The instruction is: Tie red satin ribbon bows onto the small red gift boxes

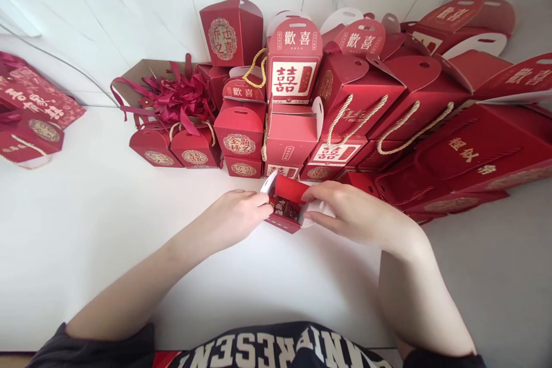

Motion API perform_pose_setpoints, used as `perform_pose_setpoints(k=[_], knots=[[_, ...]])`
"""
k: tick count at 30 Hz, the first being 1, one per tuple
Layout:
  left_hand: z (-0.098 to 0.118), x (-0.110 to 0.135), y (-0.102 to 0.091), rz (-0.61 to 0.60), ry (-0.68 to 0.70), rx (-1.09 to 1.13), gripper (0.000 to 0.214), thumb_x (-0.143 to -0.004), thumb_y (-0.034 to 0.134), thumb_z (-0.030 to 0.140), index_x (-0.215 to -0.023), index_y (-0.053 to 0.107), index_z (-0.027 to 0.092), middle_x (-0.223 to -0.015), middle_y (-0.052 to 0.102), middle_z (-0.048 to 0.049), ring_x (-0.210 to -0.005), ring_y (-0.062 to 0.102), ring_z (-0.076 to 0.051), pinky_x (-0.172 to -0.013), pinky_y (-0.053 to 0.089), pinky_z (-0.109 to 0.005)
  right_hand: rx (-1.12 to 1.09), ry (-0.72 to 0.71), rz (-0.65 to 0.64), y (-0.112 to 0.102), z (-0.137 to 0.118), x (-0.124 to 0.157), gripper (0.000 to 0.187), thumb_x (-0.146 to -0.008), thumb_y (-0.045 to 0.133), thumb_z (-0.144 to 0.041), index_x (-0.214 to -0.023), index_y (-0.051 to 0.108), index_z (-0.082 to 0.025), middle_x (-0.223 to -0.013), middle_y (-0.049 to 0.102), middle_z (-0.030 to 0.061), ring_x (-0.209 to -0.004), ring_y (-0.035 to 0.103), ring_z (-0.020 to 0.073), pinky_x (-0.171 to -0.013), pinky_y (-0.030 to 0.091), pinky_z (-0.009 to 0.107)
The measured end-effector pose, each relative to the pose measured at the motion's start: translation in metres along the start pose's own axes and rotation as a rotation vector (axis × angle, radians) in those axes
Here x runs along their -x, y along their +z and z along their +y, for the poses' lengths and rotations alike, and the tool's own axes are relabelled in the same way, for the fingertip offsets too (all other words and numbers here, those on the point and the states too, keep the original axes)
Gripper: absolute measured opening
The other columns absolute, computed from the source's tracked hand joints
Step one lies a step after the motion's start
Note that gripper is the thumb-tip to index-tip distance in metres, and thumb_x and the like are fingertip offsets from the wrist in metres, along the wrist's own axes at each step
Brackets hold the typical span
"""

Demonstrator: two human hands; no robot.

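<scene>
A small red gift box point(282, 222) stands on the white tabletop in front of me, its top flaps raised. Small dark wrapped pieces point(284, 207) lie inside it; their exact kind is too small to make out. My left hand point(239, 215) is closed at the box's left side, thumb and fingers pinching the white-lined flap there. On the opposite side, my right hand point(345, 207) curls around the right white flap point(317, 210), with fingers on both its back and front. Both hands partly cover the box's sides.
Behind the box, many red gift boxes point(295, 69) are stacked against the marbled wall, some with gold rope handles. A brown container point(133, 72) with dark red ribbons point(176, 92) stands back left. Large red bags point(487, 149) lie right; more red packaging point(34, 109) sits far left.
</scene>
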State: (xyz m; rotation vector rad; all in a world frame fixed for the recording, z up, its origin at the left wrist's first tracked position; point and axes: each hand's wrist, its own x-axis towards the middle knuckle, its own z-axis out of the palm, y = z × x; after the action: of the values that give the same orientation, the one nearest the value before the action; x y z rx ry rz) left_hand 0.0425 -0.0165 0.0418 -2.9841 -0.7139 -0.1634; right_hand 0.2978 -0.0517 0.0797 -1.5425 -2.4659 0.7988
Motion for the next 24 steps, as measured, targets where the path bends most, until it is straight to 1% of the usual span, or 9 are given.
perform_pose_setpoints(k=[3,6,8,10,12,17,20,22,24], knots=[[-0.003,0.002,-0.002,-0.008,0.002,-0.011,0.024,-0.085,0.047,0.001,-0.072,0.057,0.019,-0.074,0.060,-0.0011,-0.067,0.060,-0.018,-0.068,0.044,-0.034,-0.009,-0.017,0.131,0.002,-0.003,-0.001,0.036,-0.095,0.054,-0.038,-0.127,0.056,-0.023,-0.127,0.062,0.0102,-0.115,0.060,0.0269,-0.097,0.048,0.039],[-0.009,0.007,-0.013,0.025,-0.012,-0.041,0.016,-0.091,0.052,0.013,-0.082,0.062,0.019,-0.078,0.064,-0.0013,-0.074,0.063,-0.019,-0.073,0.046,-0.035,-0.017,0.001,0.263,0.006,-0.006,-0.003,0.041,-0.100,0.043,-0.038,-0.138,0.048,-0.023,-0.135,0.058,0.0114,-0.122,0.058,0.0280,-0.101,0.047,0.043],[-0.014,0.012,-0.023,0.076,-0.040,-0.024,0.010,-0.093,0.056,0.023,-0.095,0.064,0.020,-0.093,0.068,-0.0031,-0.080,0.064,-0.019,-0.074,0.047,-0.034,-0.014,-0.023,0.253,0.011,-0.006,-0.006,0.042,-0.101,0.041,-0.035,-0.141,0.046,-0.023,-0.136,0.059,0.0113,-0.122,0.059,0.0286,-0.101,0.048,0.045],[-0.019,0.017,-0.033,0.123,-0.111,0.016,0.017,-0.092,0.059,0.030,-0.105,0.063,0.019,-0.107,0.067,-0.0056,-0.086,0.065,-0.019,-0.074,0.048,-0.032,0.006,-0.096,0.185,0.017,-0.006,-0.009,0.043,-0.099,0.046,-0.032,-0.141,0.048,-0.023,-0.139,0.058,0.0110,-0.124,0.058,0.0298,-0.102,0.049,0.047],[-0.024,0.021,-0.038,0.135,-0.190,0.057,0.025,-0.091,0.060,0.035,-0.109,0.063,0.018,-0.113,0.067,-0.0067,-0.091,0.066,-0.020,-0.077,0.050,-0.032,0.025,-0.162,0.135,0.026,-0.007,-0.016,0.039,-0.097,0.050,-0.028,-0.136,0.054,-0.024,-0.140,0.056,0.0115,-0.124,0.058,0.0308,-0.100,0.051,0.047],[-0.030,0.022,-0.036,-0.067,-0.193,0.182,0.023,-0.093,0.056,0.038,-0.105,0.071,0.025,-0.107,0.074,-0.0009,-0.105,0.066,-0.023,-0.090,0.049,-0.034,-0.029,-0.208,0.187,0.049,-0.013,-0.035,0.033,-0.095,0.052,-0.020,-0.127,0.061,-0.020,-0.140,0.054,0.0157,-0.119,0.062,0.0300,-0.098,0.053,0.045],[-0.038,0.021,-0.036,-0.136,-0.212,0.331,0.023,-0.093,0.055,0.037,-0.104,0.072,0.028,-0.106,0.074,0.0013,-0.099,0.067,-0.020,-0.086,0.049,-0.031,-0.087,-0.227,0.220,0.053,-0.016,-0.038,0.029,-0.096,0.052,-0.020,-0.122,0.063,-0.018,-0.135,0.057,0.0153,-0.116,0.063,0.0279,-0.099,0.052,0.043],[-0.050,0.022,-0.036,-0.047,-0.320,0.432,0.023,-0.092,0.056,0.041,-0.101,0.073,0.028,-0.102,0.074,0.0012,-0.093,0.067,-0.018,-0.083,0.049,-0.029,-0.134,-0.251,0.213,0.049,-0.017,-0.035,0.028,-0.096,0.053,-0.022,-0.122,0.062,-0.017,-0.130,0.061,0.0130,-0.111,0.064,0.0252,-0.096,0.053,0.040],[-0.068,0.026,-0.034,0.224,-0.566,0.436,0.027,-0.090,0.058,0.045,-0.099,0.073,0.025,-0.101,0.073,-0.0011,-0.091,0.066,-0.018,-0.079,0.048,-0.028,-0.168,-0.269,0.195,0.042,-0.018,-0.030,0.026,-0.095,0.054,-0.023,-0.119,0.063,-0.019,-0.120,0.066,0.0093,-0.104,0.065,0.0224,-0.091,0.053,0.037]])
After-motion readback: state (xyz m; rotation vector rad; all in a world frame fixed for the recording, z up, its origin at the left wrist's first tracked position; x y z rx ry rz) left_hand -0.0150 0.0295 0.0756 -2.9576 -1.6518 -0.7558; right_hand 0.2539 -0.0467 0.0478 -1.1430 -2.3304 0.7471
